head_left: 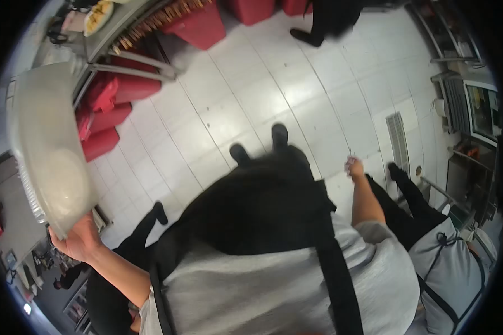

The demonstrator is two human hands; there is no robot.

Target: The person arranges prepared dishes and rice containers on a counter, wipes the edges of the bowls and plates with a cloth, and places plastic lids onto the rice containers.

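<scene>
At the left, my left hand (pixel 79 239) is closed on the lower end of a long, translucent whitish container (pixel 50 139), which is held raised and has a ribbed edge along one side. A pale rounded mass shows in its lower part. My right hand (pixel 353 166) hangs low at my right side over the tiled floor, near another person's leg. It is small and blurred, and its fingers cannot be made out clearly, nor whether anything is in them.
Red bins (pixel 198 25) stand under a metal counter at the upper left. A person in dark trousers (pixel 335 19) is at the top. Another person in a grey shirt (pixel 450 262) is close on my right, and a dark-clothed person (pixel 109 296) on my left. A floor drain (pixel 398 139) lies right.
</scene>
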